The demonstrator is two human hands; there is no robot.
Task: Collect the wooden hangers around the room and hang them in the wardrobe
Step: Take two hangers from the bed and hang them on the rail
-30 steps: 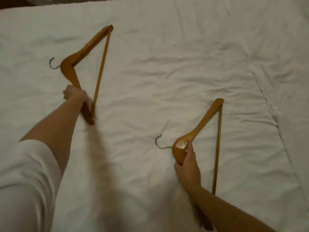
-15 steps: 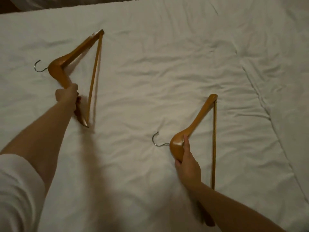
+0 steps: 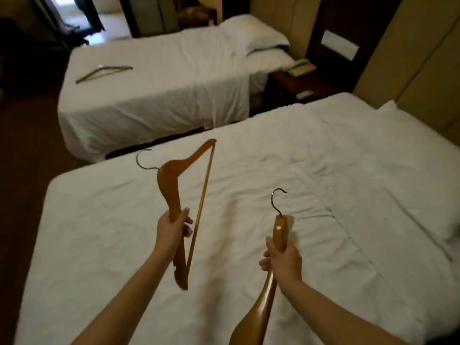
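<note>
The left hand (image 3: 171,230) grips the left hanger (image 3: 171,185) by its lower shoulder. The right hand (image 3: 283,260) grips the right hanger (image 3: 280,232) below its hook. Both hangers are over the near bed (image 3: 348,158). They are probably stiff, light and smooth, so the shoulders suit gripping. A third hanger (image 3: 102,72) lies near the foot end of the far bed (image 3: 161,100).

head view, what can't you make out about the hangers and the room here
- Orange-brown wooden hanger in the right hand: head view, seen edge-on, crossbar hidden; lower end cut by the bottom edge.
- Thin hanger on the far white bed: too small and blurred to confirm wood.
- Objects on the dark bedside table: blurred.
- Wardrobe: not identifiable in the dark far end.
</note>
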